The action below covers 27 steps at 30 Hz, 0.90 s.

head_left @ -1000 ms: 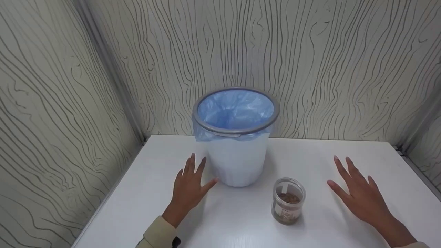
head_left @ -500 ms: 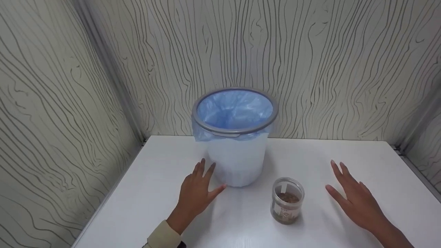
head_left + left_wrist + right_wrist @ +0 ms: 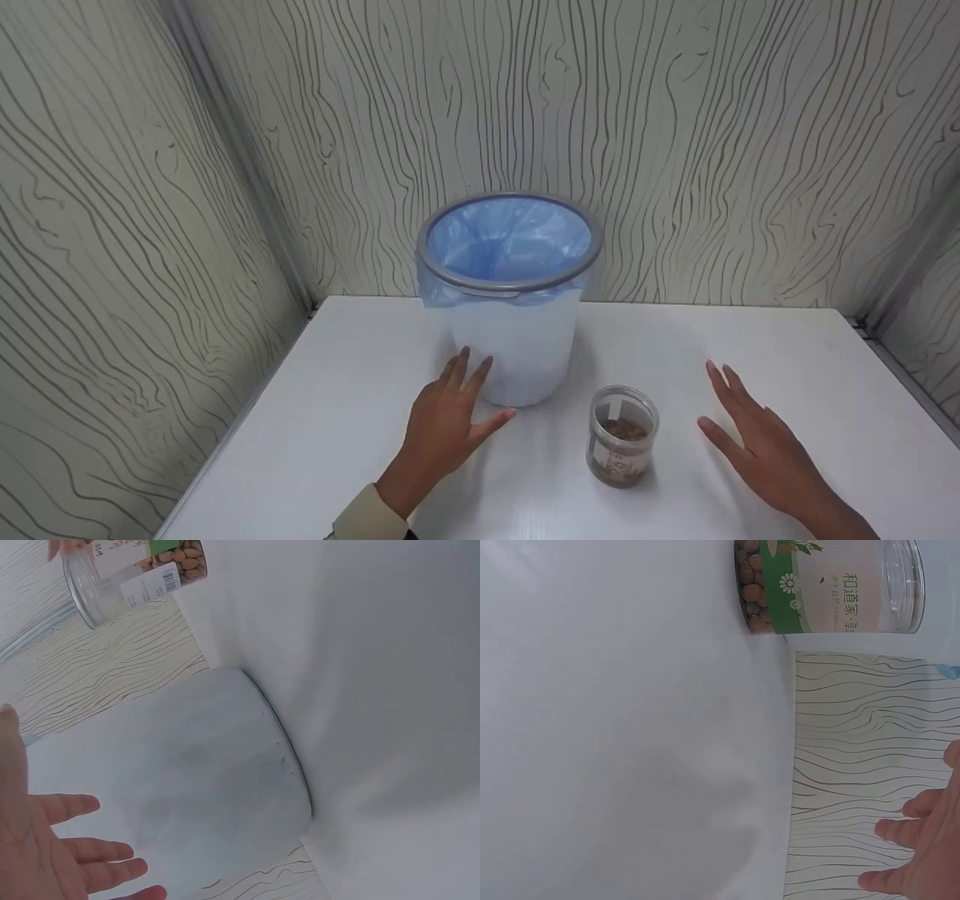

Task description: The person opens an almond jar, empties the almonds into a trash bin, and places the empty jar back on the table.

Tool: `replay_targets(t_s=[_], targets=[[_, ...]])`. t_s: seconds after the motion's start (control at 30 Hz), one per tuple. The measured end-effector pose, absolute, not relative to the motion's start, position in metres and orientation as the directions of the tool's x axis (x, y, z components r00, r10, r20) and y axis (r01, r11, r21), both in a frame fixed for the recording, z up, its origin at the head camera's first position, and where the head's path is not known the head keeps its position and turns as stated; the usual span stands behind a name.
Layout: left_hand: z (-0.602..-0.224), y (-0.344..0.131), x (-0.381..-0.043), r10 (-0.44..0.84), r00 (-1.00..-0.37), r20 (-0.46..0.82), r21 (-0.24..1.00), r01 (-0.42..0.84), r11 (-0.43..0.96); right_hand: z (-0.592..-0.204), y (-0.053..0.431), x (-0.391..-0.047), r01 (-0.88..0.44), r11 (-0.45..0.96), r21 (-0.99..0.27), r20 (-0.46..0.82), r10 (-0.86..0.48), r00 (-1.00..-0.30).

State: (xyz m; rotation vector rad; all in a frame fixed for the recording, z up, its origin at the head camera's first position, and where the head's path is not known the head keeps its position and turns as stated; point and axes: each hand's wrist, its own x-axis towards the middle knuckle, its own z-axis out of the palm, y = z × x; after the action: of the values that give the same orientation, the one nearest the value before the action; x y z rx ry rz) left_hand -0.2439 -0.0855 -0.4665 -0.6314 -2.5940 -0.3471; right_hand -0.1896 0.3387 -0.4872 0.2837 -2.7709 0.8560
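Note:
A clear plastic jar (image 3: 621,442) stands upright on the table, partly filled with almond-like brown nuts, its mouth uncovered in the head view. Printed labels wrap the jar (image 3: 817,585) in the right wrist view. My left hand (image 3: 442,424) hovers with spread fingers before the lower left of a white trash bin (image 3: 517,345); whether it touches the bin I cannot tell. My right hand (image 3: 772,454) is held to the right of the jar, apart from it, with fingers extended and nothing in them. In the left wrist view, the left fingers (image 3: 105,862) hold nothing.
A blue bag (image 3: 517,240) lines the bin under a grey rim ring (image 3: 510,285). Everything stands on a white table (image 3: 360,352). Wood-grain panels (image 3: 675,150) enclose the back and sides, with grey posts at the corners.
My left hand has moved right, across the front of the bin toward the jar. The right hand has drifted slightly left, closer to the jar. Jar and bin stay in place.

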Motion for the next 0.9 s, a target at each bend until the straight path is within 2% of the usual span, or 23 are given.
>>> replay_targets(t_s=[0.63, 0.9], targets=[[-0.454, -0.055, -0.232, 0.398, -0.778, 0.486, 0.192, 0.539, 0.820, -0.490, 0.324, -0.182, -0.228, 0.809, -0.542, 0.214, -0.130, -0.968], [-0.451, -0.044, -0.228, 0.416, -0.758, 0.502, 0.183, 0.564, 0.805, -0.490, 0.318, -0.179, -0.266, 0.795, -0.545, 0.245, -0.153, -0.957]])
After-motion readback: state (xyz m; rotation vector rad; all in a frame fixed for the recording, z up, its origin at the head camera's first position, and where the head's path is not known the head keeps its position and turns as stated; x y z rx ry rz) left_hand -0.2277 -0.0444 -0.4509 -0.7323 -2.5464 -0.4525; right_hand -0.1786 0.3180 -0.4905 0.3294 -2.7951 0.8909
